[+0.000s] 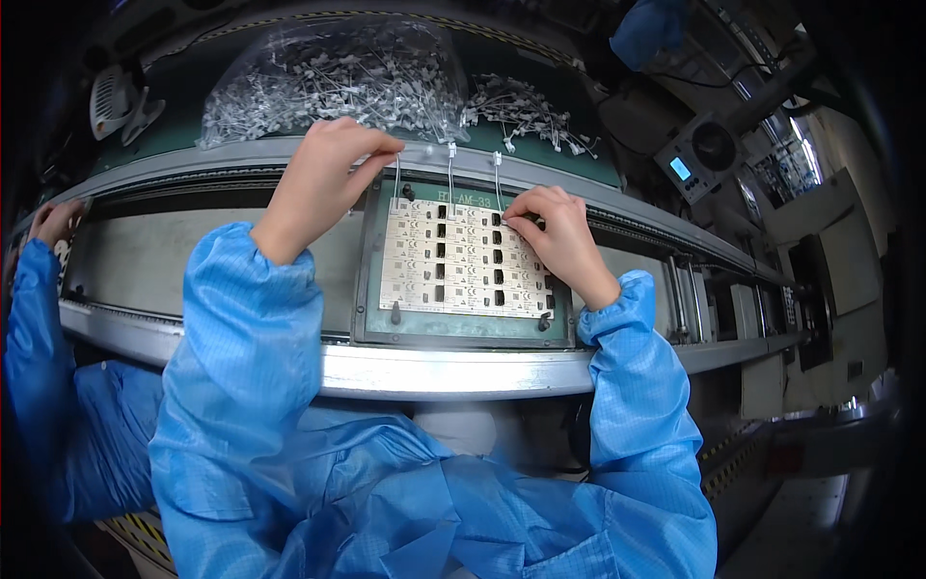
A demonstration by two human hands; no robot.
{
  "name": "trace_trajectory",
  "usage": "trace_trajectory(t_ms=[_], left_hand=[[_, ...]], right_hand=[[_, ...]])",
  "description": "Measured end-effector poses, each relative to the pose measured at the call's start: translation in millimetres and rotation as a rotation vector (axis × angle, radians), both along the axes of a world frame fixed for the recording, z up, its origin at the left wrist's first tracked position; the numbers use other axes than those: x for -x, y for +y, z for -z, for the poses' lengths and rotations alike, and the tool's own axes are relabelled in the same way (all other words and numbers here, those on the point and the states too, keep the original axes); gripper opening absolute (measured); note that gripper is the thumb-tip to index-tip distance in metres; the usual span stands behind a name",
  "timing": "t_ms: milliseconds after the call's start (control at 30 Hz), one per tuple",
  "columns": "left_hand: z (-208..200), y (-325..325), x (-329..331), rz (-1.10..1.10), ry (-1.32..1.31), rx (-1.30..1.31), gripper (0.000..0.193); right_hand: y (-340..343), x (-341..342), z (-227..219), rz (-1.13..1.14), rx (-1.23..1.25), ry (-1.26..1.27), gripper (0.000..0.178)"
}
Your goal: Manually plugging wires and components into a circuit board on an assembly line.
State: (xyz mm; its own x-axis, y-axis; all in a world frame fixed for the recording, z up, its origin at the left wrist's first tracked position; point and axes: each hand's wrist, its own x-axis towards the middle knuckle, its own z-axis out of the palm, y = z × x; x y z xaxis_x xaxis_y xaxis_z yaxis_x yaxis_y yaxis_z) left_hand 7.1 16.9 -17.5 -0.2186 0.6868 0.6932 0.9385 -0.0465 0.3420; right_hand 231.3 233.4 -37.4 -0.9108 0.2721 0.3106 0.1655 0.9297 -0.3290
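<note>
My left hand point(323, 183) is closed in a pinch on the upper end of a thin white cable point(397, 174), which hangs down to the top left of a white circuit board panel point(415, 246). My right hand point(559, 232) is closed, its fingertips at the panel's upper right beside a black component point(497, 220); whatever they pinch is hidden. Between the hands, a second white cable point(450, 179) and a third white cable point(498, 174) run from the metal rail to the panel, their white connectors uppermost. The panel lies in a green fixture point(463, 331).
Beyond the rail, a clear plastic bag point(328, 82) holds many white-ended cables, with a loose cable pile point(531, 111) to its right. A small white fan point(114, 101) stands far left. A co-worker's hand point(56, 222) is at the left. The front metal rail point(453, 372) crosses before me.
</note>
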Motion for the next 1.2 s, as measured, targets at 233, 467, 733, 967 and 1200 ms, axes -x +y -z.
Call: trace_trajectory(t_ms=[233,467,733,967,1200], left_hand=[[9,2,-21,0.059,-0.006,-0.058,0.012],[8,6,-23,0.006,-0.028,-0.131,0.011],[7,1,-14,-0.058,0.024,-0.17,0.011],[12,3,-6,-0.037,0.062,-0.189,0.01],[11,4,-14,-0.019,0.062,-0.216,0.009]], right_hand=[[3,-5,-4,-0.037,0.001,-0.003,0.005],[6,-2,3,0.018,0.125,0.011,0.005],[-4,-12,6,-0.06,-0.109,0.104,0.01],[-3,-13,9,-0.029,-0.093,0.095,0.01],[3,-8,7,-0.074,-0.083,0.106,0.006]])
